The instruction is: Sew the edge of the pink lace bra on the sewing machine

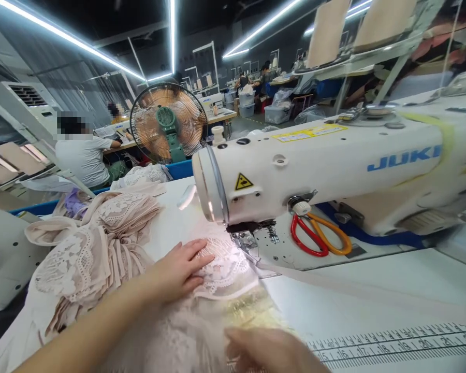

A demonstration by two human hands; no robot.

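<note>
Head view: lace piece (227, 261) at centre of frame, on the counter (334, 295), its far edge by the sewing machine (326, 171). Your left hand (176, 272) lies flat on it, fingers slightly spread, not pinching. Your right hand (266, 349), bottom centre, is blurred; can't tell whether its fingers grip. Stacked lace pieces (89, 248) left of frame; red-and-orange-handled scissors (314, 238) right of centre. Cloth looks light, limp, probably stretchy; openwork could snag. Best steadied with your flat fingers, or held by the bordered edge.
</note>
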